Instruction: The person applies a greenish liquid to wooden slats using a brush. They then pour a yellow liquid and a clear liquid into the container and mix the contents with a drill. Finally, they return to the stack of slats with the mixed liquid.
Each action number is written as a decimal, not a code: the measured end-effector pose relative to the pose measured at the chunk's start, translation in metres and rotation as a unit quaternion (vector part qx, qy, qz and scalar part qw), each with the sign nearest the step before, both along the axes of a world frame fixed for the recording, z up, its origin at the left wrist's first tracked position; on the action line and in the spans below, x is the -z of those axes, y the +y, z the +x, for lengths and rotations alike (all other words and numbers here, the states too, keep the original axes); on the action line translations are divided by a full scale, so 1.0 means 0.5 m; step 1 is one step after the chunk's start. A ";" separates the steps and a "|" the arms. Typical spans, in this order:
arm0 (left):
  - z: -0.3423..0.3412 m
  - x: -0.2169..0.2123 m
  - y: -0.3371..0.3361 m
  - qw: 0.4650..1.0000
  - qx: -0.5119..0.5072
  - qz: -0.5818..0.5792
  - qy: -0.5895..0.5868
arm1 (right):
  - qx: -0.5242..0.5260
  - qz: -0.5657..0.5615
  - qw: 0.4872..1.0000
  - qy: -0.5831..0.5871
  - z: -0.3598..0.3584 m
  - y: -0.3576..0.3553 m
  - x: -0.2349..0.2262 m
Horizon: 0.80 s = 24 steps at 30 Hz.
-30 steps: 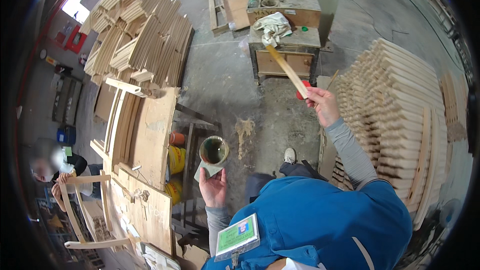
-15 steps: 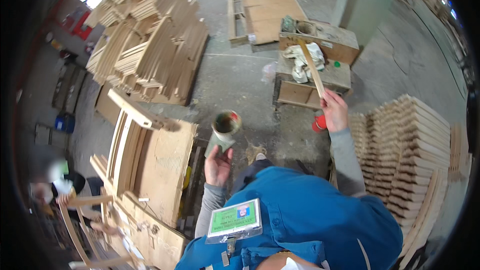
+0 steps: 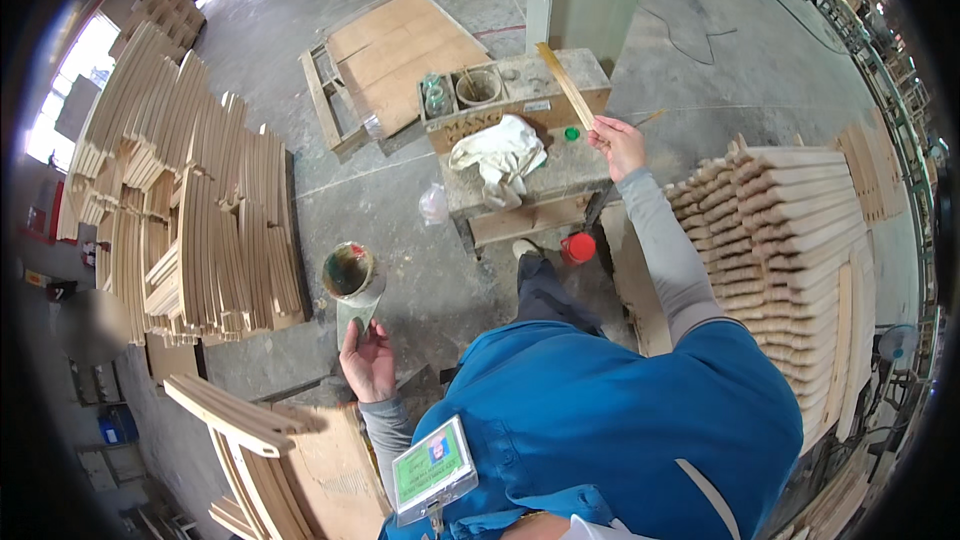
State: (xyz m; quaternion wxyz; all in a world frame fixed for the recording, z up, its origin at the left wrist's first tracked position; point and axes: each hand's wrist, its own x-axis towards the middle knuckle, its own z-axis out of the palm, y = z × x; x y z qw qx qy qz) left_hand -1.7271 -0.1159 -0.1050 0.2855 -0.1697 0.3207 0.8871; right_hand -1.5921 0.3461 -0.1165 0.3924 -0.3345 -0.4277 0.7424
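Observation:
My left hand (image 3: 370,365) is closed on the flat greenish handle of a stained whitish pot (image 3: 375,290), whose inside looks dark with some red near the rim. The pot is held up over the floor, its mouth facing up. In my outstretched right hand (image 3: 618,148), a thin flat wooden stick (image 3: 572,92) is pinched near one end. Its far tip is yellowish and points up and left, above the work stand (image 3: 560,155). A crumpled white cloth (image 3: 497,155) lies on that stand, left of my right hand, with a green cap (image 3: 572,134) near the stick.
The stand's back box holds a round can (image 3: 478,88) and glass jars (image 3: 435,97). Below stands a red container (image 3: 578,248). Stacked wooden parts rise at left (image 3: 210,230) and right (image 3: 780,240). A green pillar (image 3: 590,0) is behind the stand; plywood (image 3: 400,50) lies beyond.
My view has swung right and I have come nearer the stand, a foot now in front of it. The pot and stick stay in my hands; the stick now reaches over the stand's back edge.

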 end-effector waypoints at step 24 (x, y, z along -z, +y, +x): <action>-0.074 -0.048 0.336 0.970 -0.226 -0.083 -0.035 | -0.206 0.459 0.719 -0.479 -0.310 0.401 0.248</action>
